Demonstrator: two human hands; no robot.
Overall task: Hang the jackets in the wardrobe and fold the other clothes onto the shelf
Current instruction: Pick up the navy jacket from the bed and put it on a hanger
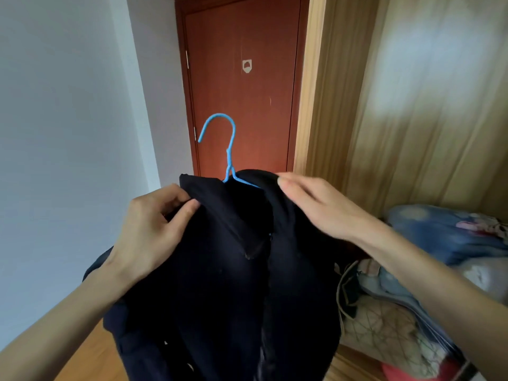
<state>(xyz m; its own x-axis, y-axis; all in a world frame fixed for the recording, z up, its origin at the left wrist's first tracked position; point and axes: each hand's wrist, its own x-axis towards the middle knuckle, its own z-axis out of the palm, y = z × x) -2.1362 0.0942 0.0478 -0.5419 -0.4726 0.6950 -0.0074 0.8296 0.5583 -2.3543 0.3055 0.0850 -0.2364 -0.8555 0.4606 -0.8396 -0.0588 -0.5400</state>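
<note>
A: Nearest in, both hands are up on the jacket [220, 270]. The left hand [148, 232] has thumb and fingers curled, pinching the dark cloth at its left shoulder. The right hand [321, 204] lies over the right shoulder, fingers bent down onto the fabric; whether they truly grip it, I cannot tell.

B: And the jacket itself?

A: Held in the air in front of the person, draped on the blue hanger [229, 160], hook standing upright above the collar. Not in the wardrobe [412, 105] yet.

B: So the step is seating it on the hanger. How to do that well?

A: I'd judge both shoulders should be pulled evenly over the hanger arms, collar centred under the hook, before either hand lets go. Dark heavy cloth slides off thin wire easily.

B: Room to move?

A: To the right the wardrobe stands open, with bedding [453, 237] piled low inside at its right edge. No rail is in view. Its wooden side post [310, 105] stands just right of the hook, so the swing in should clear that. Beyond is a red door [242, 92]; left, bare wall [68, 105].
</note>
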